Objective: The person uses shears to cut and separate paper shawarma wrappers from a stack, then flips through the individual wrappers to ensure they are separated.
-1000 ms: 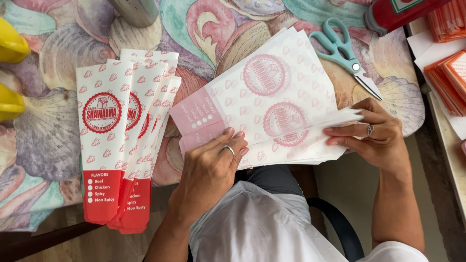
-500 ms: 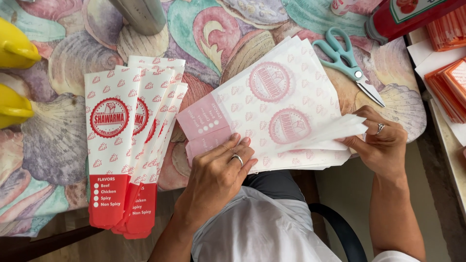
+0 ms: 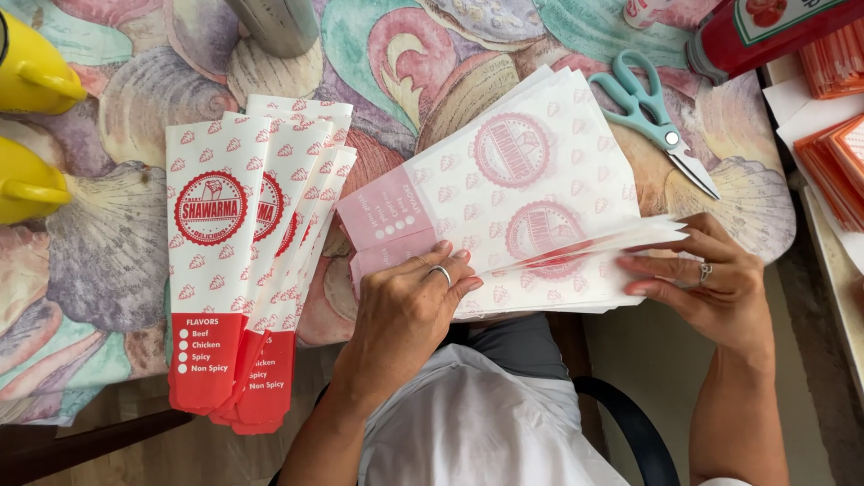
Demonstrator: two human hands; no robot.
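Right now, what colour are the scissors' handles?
Teal on the scissors, shown in the head view.

The red bottle [image 3: 774,31] and yellow containers [image 3: 31,126] are cut off by the frame edges
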